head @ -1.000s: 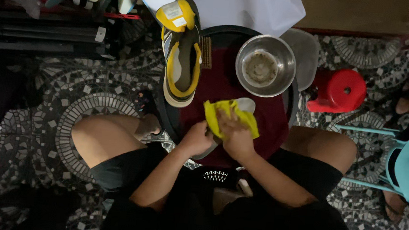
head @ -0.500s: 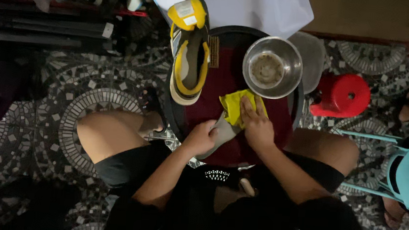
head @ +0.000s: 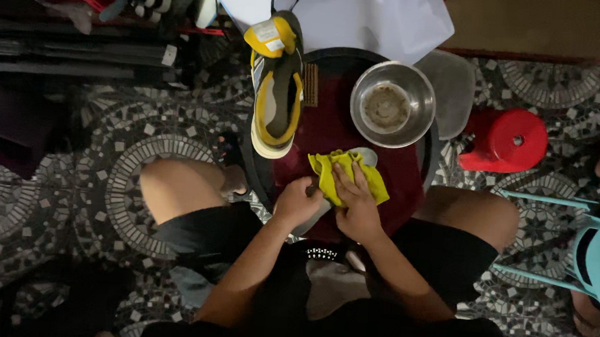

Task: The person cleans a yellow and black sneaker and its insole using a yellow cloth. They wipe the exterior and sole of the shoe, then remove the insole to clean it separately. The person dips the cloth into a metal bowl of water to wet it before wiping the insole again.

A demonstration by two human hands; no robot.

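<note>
1. A shoe point(head: 342, 182), mostly hidden, is held low over the dark red round tray point(head: 332, 125) between the knees; only its pale toe and part of the sole show from under a yellow cloth point(head: 346, 173).
2. The left hand point(head: 297, 202) is closed in a grip around the near end of the shoe, steadying it from below and from the side.
3. The right hand point(head: 356, 203) lies flat on the yellow cloth, its fingers point(head: 345, 183) spread and pressed down; the cloth is pinned against the shoe rather than pinched.
4. The wiping is judged to go best when the shoe is kept firmly braced by the left hand, so that pressure from the cloth does not twist it.
5. A clean fold of the cloth should be turned to the surface as dirt is taken up, and seams and the sole edge should be followed with a fingertip behind the cloth.
6. A second shoe point(head: 275, 92), yellow and white, lies sole-side open at the far left of the tray, just beside a small brush point(head: 311, 85).
7. A steel bowl point(head: 393, 104) with murky water stands at the far right of the tray, near enough for the cloth to be dampened; it is best wrung well so that drips are kept off the patterned floor point(head: 85, 173).
8. A red stool point(head: 505, 140) stands apart on the right.
</note>
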